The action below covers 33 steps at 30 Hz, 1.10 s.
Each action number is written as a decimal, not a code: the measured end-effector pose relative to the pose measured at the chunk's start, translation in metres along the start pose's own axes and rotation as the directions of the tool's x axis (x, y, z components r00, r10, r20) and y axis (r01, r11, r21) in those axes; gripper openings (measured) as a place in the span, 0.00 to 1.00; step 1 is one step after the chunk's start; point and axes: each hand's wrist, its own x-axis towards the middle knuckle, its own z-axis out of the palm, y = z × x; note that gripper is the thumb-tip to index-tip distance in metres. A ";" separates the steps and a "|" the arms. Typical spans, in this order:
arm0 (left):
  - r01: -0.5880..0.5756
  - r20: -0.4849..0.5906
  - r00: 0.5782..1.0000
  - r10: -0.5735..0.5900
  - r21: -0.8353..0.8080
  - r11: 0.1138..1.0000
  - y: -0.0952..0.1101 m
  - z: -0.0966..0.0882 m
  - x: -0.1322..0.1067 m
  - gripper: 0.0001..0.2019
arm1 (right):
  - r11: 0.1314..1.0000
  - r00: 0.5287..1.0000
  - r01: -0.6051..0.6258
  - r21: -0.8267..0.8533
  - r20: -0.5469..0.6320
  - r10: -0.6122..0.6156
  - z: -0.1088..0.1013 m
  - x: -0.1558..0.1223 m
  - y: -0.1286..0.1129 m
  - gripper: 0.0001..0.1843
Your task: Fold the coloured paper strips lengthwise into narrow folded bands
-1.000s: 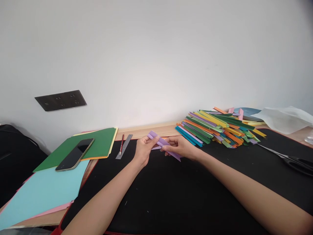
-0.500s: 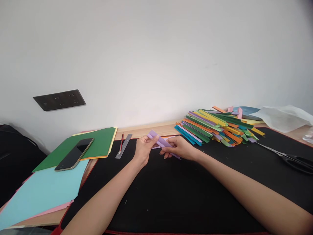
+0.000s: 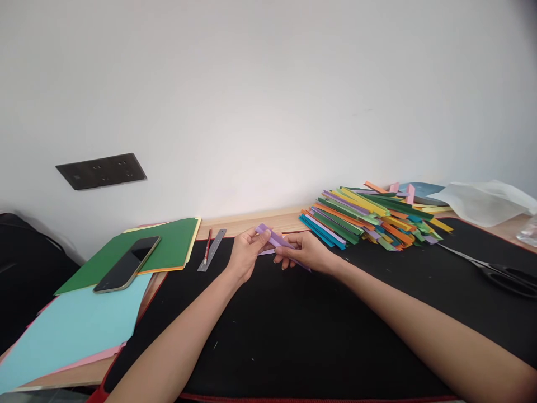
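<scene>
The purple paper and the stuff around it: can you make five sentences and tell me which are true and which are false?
1. The left hand and the right hand both hold the purple paper. True.
2. The pile of strips is all green. False: it also has orange, yellow, blue and purple.
3. The scissors lie on the right side of the black mat. True.
4. The phone lies on the scissors. False: it lies on the green sheet.
5. The pencil is in the right hand. False: it lies with one end over the ruler.

A socket panel [image 3: 101, 171] (black) sits on the wall [image 3: 268, 112].
</scene>
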 end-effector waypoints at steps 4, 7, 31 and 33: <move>-0.015 -0.004 1.000 0.015 0.021 1.000 0.007 0.000 0.000 0.14 | 1.000 1.000 0.004 0.008 -0.010 -0.004 -0.003 -0.001 0.002 0.16; -0.005 -0.023 1.000 0.006 0.049 0.999 0.009 0.002 -0.002 0.13 | 1.000 1.000 0.014 -0.013 -0.003 -0.014 -0.005 -0.001 0.005 0.16; -0.053 -0.023 0.998 0.054 0.020 0.998 0.006 0.006 -0.003 0.12 | 0.999 0.998 0.014 -0.041 -0.065 -0.017 -0.003 0.001 0.002 0.20; -0.056 -0.029 0.998 0.057 0.023 0.998 0.006 0.006 -0.003 0.12 | 0.999 0.997 0.010 -0.049 -0.070 -0.013 -0.003 0.001 0.001 0.19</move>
